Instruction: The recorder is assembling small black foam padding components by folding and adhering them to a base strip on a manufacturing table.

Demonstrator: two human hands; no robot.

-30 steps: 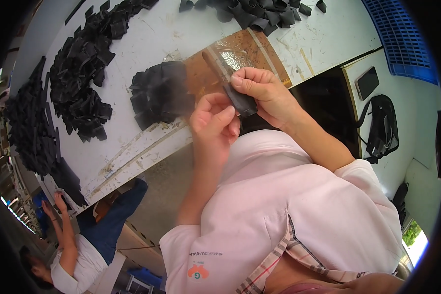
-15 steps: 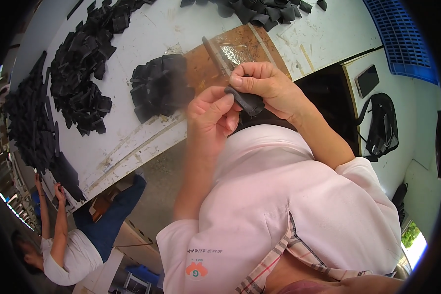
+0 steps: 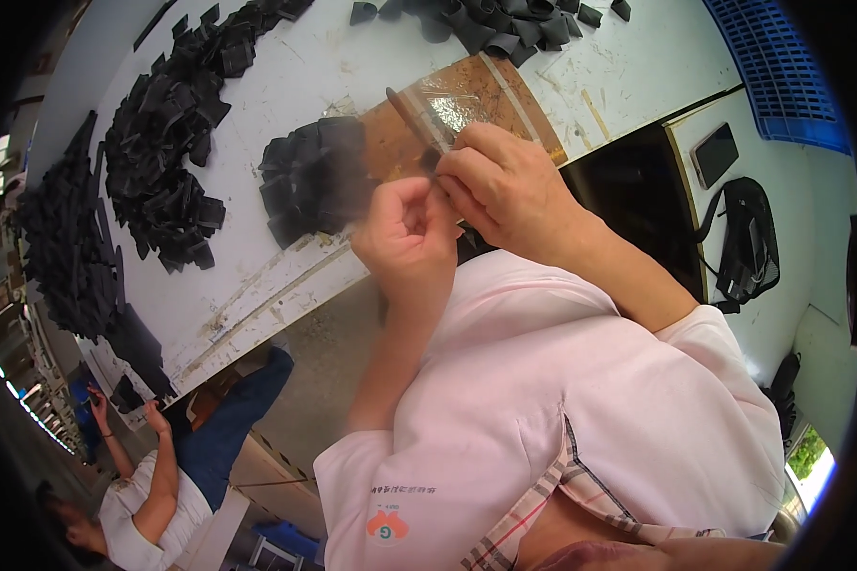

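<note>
Close together over the near edge of a brown board (image 3: 390, 143), my left hand (image 3: 408, 224) and my right hand (image 3: 514, 195) are both closed, fingertips meeting. Between them is a black strip-like piece (image 3: 431, 160), mostly hidden; only a small dark, blurred bit shows past the fingers. My left thumb and forefinger curl into a ring. The right hand's back faces up, its fingers bent down. A wet-looking shiny patch (image 3: 455, 109) lies on the board beyond my hands. Left of the board sits a stack of black pieces (image 3: 309, 181).
More black pieces (image 3: 162, 143) heap along the white table (image 3: 276, 76), with another pile (image 3: 505, 24) at the far side. A blue basket (image 3: 781, 76), a phone (image 3: 715, 155) and a black mesh bag (image 3: 747, 247) are at right. Lower left, another person (image 3: 152, 495) works at the table.
The black piece, plainly visible and curled between my fingers before, is now mostly covered. My right hand has turned its back upward, and my left fingers have curled in. The other person's hands have moved.
</note>
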